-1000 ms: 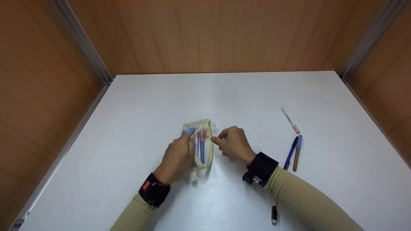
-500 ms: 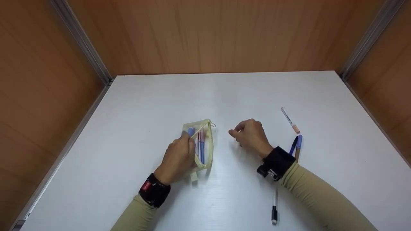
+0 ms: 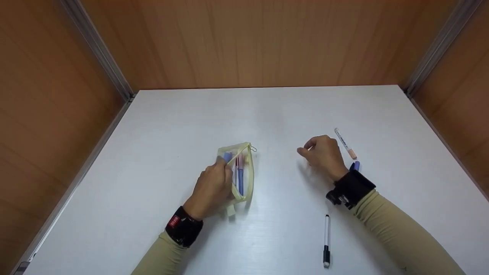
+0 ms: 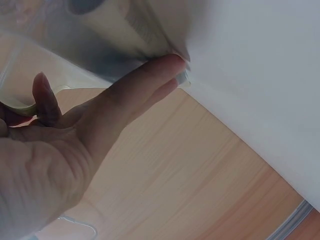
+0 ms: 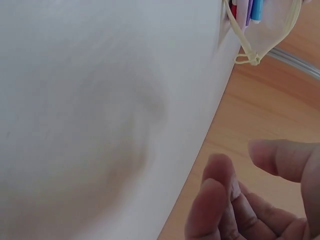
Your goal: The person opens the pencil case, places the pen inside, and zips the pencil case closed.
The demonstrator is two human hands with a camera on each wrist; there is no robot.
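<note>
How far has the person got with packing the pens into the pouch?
Done: several pens already lie inside the open mesh pouch. In hand: the left hand holds the pouch open; the right hand is empty, beside the peach-capped marker. Left: that marker, the blue-capped pen and the black-capped pen on the table.

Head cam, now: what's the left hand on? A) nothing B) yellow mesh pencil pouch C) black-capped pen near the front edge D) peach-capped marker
B: the left hand holds the yellow mesh pencil pouch open at its rim, pens visible inside; the right hand is empty, apart from it, near the peach-capped marker.
</note>
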